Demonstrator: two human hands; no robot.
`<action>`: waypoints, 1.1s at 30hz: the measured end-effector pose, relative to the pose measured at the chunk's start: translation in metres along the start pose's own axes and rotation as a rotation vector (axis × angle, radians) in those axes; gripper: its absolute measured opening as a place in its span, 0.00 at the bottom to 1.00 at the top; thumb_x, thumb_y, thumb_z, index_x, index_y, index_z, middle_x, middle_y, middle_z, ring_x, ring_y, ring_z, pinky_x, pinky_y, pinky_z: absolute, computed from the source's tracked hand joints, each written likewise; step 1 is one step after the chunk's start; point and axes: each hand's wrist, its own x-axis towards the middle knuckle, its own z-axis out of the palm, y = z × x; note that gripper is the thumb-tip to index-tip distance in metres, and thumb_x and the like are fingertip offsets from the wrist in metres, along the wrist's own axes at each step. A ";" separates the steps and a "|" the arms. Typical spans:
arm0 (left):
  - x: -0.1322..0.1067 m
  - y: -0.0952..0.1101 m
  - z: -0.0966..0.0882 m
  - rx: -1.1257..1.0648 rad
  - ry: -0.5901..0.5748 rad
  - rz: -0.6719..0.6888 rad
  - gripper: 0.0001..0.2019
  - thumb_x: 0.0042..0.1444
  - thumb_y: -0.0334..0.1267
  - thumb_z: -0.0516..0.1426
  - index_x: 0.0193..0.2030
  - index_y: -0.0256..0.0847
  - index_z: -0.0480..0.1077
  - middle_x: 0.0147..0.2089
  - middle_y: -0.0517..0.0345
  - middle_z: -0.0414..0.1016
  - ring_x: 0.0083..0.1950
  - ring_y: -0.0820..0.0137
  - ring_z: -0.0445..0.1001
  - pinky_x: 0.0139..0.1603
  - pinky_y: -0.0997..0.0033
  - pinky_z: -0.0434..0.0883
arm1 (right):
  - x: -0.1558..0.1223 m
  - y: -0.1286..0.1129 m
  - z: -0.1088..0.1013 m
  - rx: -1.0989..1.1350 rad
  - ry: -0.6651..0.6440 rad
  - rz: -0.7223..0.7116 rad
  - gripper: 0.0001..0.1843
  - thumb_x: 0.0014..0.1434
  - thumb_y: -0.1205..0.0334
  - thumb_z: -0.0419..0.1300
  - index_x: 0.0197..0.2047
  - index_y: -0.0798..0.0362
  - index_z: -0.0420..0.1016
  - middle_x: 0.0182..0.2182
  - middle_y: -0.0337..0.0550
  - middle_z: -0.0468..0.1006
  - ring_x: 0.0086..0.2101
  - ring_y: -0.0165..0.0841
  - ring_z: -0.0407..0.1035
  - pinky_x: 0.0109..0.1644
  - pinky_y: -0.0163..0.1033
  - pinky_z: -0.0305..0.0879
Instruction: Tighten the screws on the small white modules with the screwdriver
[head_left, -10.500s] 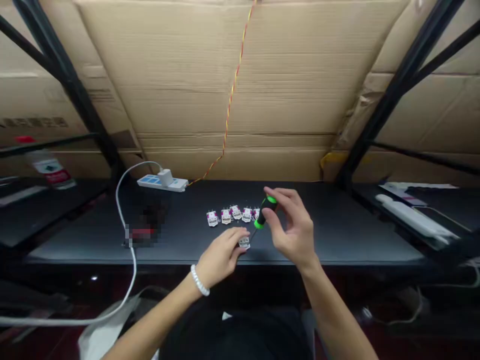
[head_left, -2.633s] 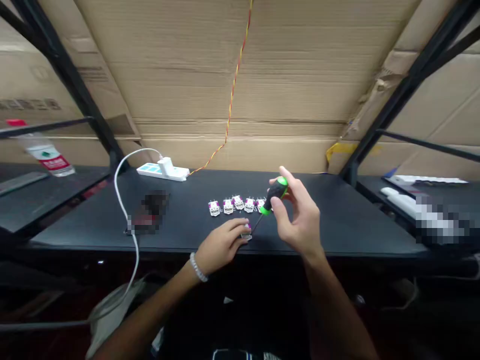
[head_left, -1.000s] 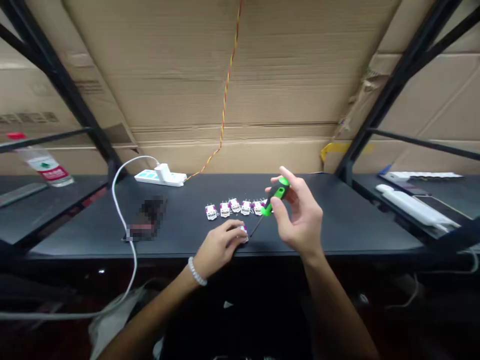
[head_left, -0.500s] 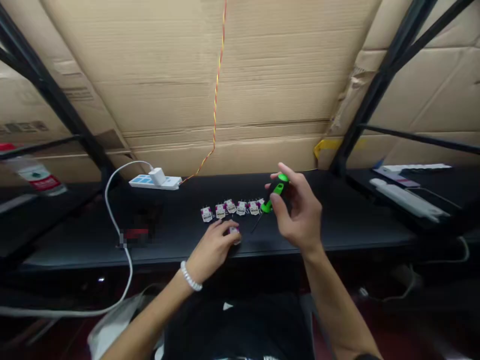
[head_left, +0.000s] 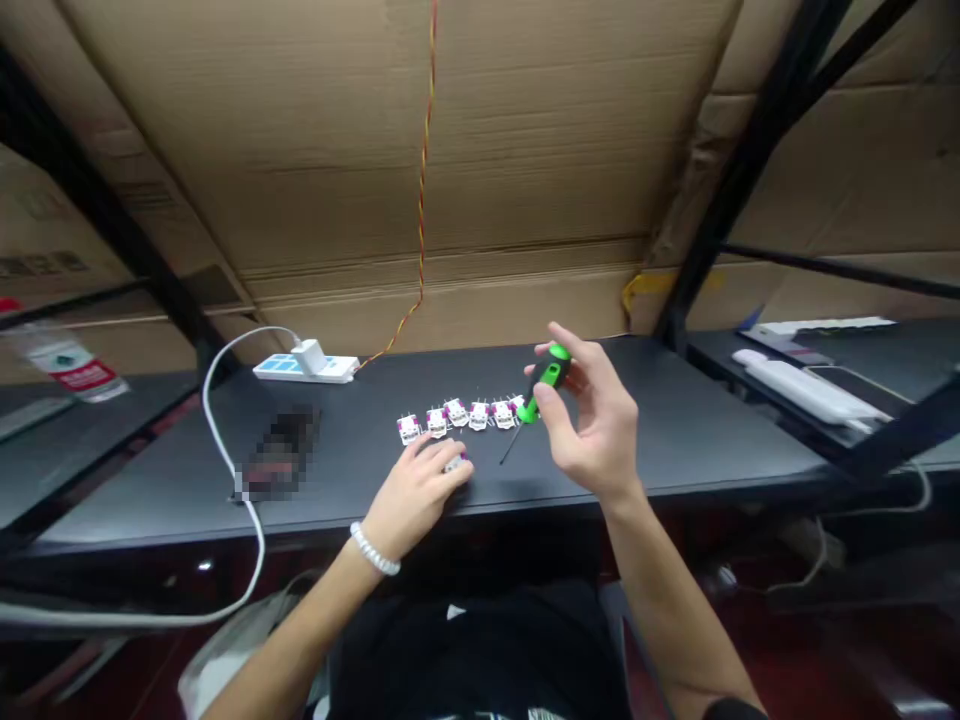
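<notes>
My left hand point(head_left: 421, 487), with a white beaded bracelet on its wrist, is closed on a small white-and-purple part point(head_left: 455, 462) near the table's front edge. The fingers cover much of that part. In my right hand point(head_left: 596, 425) is a screwdriver point(head_left: 552, 370) with a green-and-black handle, gripped between thumb and fingers. Its thin shaft slants down to the left, the tip close to the tabletop and right of the left hand. Beyond the left hand lies a row of several similar white-and-purple parts point(head_left: 479, 415) with thin metal pins or screws around them.
A white power strip point(head_left: 341, 370) with a plugged-in adapter stands at the back left. Its white cable point(head_left: 217, 440) runs over the front edge. A blurred dark object point(head_left: 281, 455) lies nearby. Black shelf posts point(head_left: 694, 250) flank the black table point(head_left: 720, 430); cardboard stands behind.
The view has shifted slightly and the exposure differs. Both hands keep nearly the same places, the left still on the small part and the right still holding the screwdriver.
</notes>
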 end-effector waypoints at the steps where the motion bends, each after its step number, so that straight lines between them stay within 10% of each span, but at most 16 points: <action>1: 0.000 0.000 -0.001 0.013 -0.012 0.003 0.18 0.68 0.19 0.52 0.54 0.42 0.76 0.61 0.48 0.81 0.60 0.58 0.81 0.70 0.44 0.73 | 0.000 0.000 0.000 -0.004 -0.001 0.001 0.31 0.70 0.66 0.62 0.73 0.42 0.70 0.56 0.50 0.78 0.49 0.42 0.81 0.55 0.53 0.82; 33: 0.005 -0.001 -0.015 -0.064 0.035 -0.022 0.12 0.75 0.32 0.51 0.42 0.40 0.75 0.50 0.48 0.84 0.50 0.59 0.82 0.58 0.54 0.78 | 0.001 0.000 -0.001 -0.054 -0.058 -0.004 0.30 0.69 0.67 0.62 0.72 0.42 0.70 0.56 0.49 0.78 0.51 0.42 0.80 0.56 0.50 0.82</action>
